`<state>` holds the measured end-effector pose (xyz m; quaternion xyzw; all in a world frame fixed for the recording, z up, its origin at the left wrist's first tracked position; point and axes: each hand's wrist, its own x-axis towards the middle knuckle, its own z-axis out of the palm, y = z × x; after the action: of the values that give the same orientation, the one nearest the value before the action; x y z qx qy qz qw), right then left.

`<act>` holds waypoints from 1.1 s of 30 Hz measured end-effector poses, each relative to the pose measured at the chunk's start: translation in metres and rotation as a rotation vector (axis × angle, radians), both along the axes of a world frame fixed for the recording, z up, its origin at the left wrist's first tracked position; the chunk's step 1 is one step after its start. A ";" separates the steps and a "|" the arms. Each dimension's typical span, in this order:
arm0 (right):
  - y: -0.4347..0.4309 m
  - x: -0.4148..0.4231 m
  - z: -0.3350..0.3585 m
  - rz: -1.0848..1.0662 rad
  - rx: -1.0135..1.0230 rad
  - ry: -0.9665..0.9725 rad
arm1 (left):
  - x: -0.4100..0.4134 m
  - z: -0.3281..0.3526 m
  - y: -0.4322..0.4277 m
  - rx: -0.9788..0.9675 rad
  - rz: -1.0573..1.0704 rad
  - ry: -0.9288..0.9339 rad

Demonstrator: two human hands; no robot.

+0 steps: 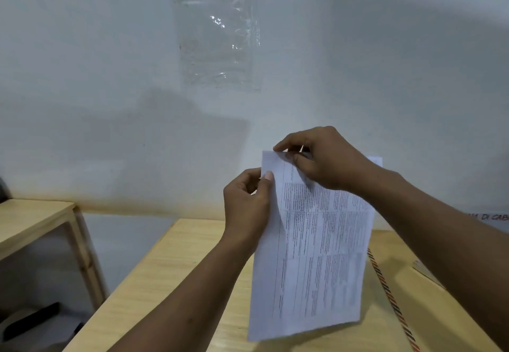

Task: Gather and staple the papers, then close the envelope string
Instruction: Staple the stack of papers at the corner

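Observation:
I hold a stack of white printed papers upright above the wooden table, lower edge near the tabletop. My left hand pinches the stack's left edge near the top corner, thumb on the front. My right hand grips the top edge from above, fingers curled over it. A brown envelope with a striped red, black and white border lies flat on the table to the right, partly under my right forearm. Its string is not visible. No stapler is in view.
A white wall stands close behind the table, with a clear plastic sheet taped to it. A lower wooden shelf unit stands at the left, with dark objects beneath it. A gap separates shelf and table.

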<state>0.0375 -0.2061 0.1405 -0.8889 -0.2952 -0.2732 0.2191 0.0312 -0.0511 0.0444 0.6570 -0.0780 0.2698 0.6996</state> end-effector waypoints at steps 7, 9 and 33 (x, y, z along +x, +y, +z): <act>-0.012 0.007 -0.001 -0.095 -0.097 0.228 | 0.000 -0.006 -0.001 0.024 -0.061 0.105; -0.017 0.011 -0.014 -0.107 -0.102 0.317 | 0.000 -0.018 -0.003 0.056 -0.089 0.160; -0.070 0.027 -0.241 -0.216 0.304 0.704 | 0.020 -0.168 -0.038 0.407 -0.115 0.539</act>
<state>0.0645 -0.2765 -0.1000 -0.9116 -0.0630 -0.0139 0.4059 0.0508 -0.0893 -0.1238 0.8253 0.0204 0.0256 0.5638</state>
